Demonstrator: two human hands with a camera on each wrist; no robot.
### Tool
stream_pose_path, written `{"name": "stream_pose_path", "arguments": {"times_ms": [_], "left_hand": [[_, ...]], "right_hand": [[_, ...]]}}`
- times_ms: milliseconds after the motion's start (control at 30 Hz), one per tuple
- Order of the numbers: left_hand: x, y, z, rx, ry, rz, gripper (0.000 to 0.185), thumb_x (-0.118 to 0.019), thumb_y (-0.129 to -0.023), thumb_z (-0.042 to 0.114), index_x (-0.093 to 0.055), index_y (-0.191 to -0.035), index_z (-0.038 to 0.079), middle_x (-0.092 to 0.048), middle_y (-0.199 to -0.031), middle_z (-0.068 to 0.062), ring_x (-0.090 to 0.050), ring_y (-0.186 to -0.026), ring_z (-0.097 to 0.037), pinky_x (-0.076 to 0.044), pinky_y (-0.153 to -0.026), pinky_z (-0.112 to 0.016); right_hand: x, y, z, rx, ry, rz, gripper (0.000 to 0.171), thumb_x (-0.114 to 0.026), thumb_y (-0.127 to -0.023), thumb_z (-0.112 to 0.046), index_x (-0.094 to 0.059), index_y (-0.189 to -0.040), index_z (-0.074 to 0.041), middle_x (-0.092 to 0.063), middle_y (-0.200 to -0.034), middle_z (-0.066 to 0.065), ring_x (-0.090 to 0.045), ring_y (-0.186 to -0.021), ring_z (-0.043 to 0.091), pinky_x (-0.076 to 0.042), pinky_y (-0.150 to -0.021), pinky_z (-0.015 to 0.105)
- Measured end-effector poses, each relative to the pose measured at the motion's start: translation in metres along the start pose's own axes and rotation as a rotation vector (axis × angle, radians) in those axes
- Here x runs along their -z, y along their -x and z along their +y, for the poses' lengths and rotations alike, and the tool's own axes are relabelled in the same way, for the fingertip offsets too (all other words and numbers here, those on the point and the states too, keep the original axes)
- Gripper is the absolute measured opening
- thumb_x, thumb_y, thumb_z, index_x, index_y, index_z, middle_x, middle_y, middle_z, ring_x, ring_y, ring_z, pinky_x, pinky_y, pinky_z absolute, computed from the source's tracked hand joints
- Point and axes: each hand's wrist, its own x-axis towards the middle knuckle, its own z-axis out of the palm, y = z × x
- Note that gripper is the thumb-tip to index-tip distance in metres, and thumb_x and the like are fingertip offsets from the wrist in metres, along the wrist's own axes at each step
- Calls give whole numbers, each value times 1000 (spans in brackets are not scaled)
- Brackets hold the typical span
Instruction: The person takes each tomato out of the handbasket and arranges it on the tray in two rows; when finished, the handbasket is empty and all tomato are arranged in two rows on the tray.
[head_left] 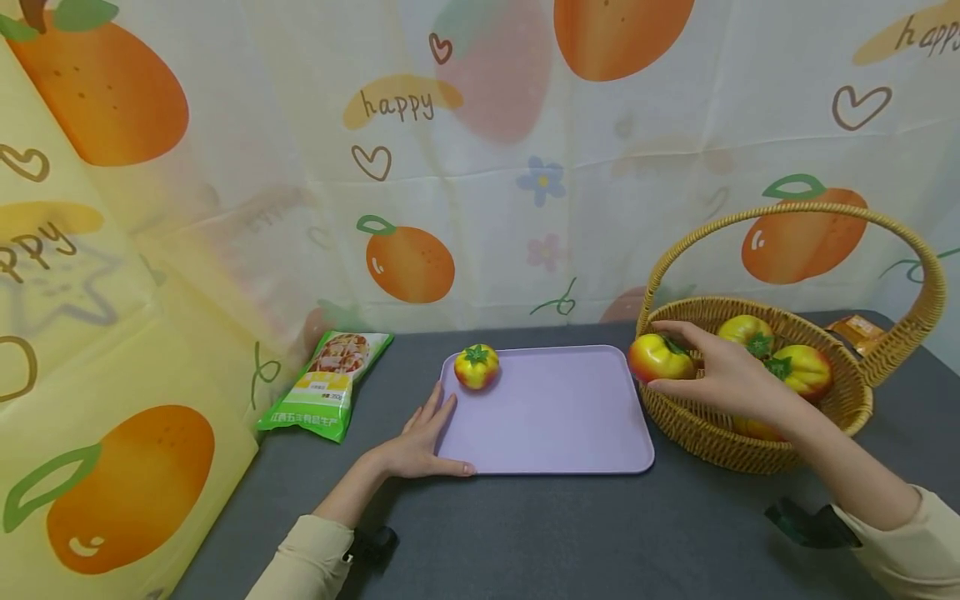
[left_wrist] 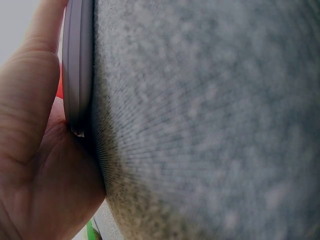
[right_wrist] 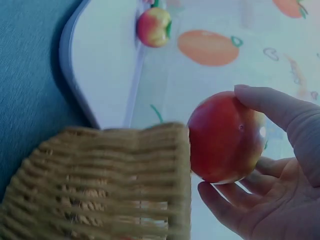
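Note:
My right hand (head_left: pixel 723 371) pinches a yellow-and-red tomato (head_left: pixel 660 358) between thumb and fingers, over the left rim of the wicker basket (head_left: pixel 697 429). From the right wrist view, the red underside of this tomato (right_wrist: pixel 225 137) shows beside the basket's woven wall (right_wrist: pixel 110 180). Several more such tomatoes (head_left: pixel 806 371) lie inside the basket, partly hidden by my hand and forearm. With fingers extended, my left hand (head_left: pixel 420 442) rests at the lilac tray's left edge, its thumb along the front edge. Another tomato (head_left: pixel 477 367) sits in the back left corner of the tray (head_left: pixel 555 417).
A green-and-white food packet (head_left: pixel 326 383) lies on the dark table (head_left: pixel 525 533), left of the tray. Behind the basket's right side is an orange packet (head_left: pixel 858 333). The tall basket handle (head_left: pixel 795 210) arches over the basket. A fruit-print curtain (head_left: pixel 480 208) hangs behind the table.

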Motion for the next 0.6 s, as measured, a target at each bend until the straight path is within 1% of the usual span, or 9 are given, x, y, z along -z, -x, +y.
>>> {"name": "stream_pose_path", "arguments": {"times_ms": [33, 267, 433, 600], "left_hand": [[0, 0, 0, 1, -1, 1, 116, -71, -78, 62, -3, -157, 10, 22, -160, -15, 10, -147, -37, 1, -114, -58], [-1, -1, -1, 6, -13, -1, 116, -71, -78, 63, -2, -157, 11, 22, -160, -14, 9, -147, -37, 1, -114, -57], [-1, -1, -2, 9, -9, 1, 117, -71, -78, 63, -3, -157, 11, 21, -160, -13, 8, -147, -38, 1, -114, -58], [0, 0, 0, 4, -3, 1, 116, -71, -78, 62, -4, -157, 11, 21, -160, -14, 8, -146, -39, 1, -114, -58]], "right_hand": [[-1, -1, -2, 1, -9, -2, 78, -76, -84, -41, -40, -145, -8, -57, -126, 20, -57, -94, 27, -49, -74, 39], [-12, -9, -15, 44, -19, -12, 77, -76, -85, -39, -41, -144, -6, -55, -131, 22, -56, -107, 33, -49, -80, 45], [-22, -17, -19, 76, -21, -18, 75, -78, -84, -37, -43, -143, -6, -59, -125, 21, -57, -103, 31, -49, -81, 45], [-34, -27, -23, 73, -42, -46, 76, -79, -82, -35, -44, -143, -6, -60, -124, 18, -57, -102, 29, -49, -84, 45]]}}
